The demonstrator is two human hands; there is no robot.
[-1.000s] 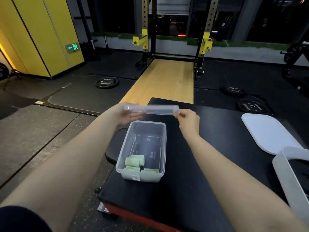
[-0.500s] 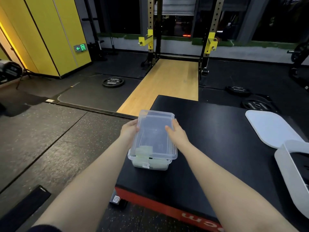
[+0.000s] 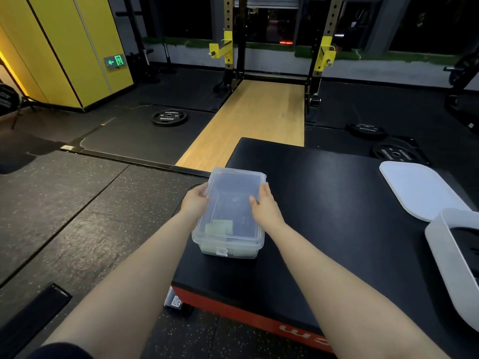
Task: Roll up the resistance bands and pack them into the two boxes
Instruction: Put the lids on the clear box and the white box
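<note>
Both forearms extend forward and slightly inward from the bottom of the view, bare, converging on a clear plastic box that sits between the hands near the left edge of a black padded platform. The clear lid lies flat on top of the box. The left hand is pressed against the left long edge of the lid, fingers curled over the rim, thumb on the side. The right hand mirrors it on the right long edge, fingers laid along the rim with the thumb resting on the lid's top surface. Both hands are narrowly cupped, gripping the lid edges; whether the lid is fully snapped down I cannot tell. Wrists are roughly level, palms facing each other across the box. Through the plastic, pale green rolled resistance bands show at the near end of the box, closer to the person than either hand. A small white label is on the near wall of the box. Well to the right of the right hand lies a white lid, flat on the platform, and nearer the person beyond it, a white box at the right margin, partly cut off. Its contents look dark and cannot be made out.
</note>
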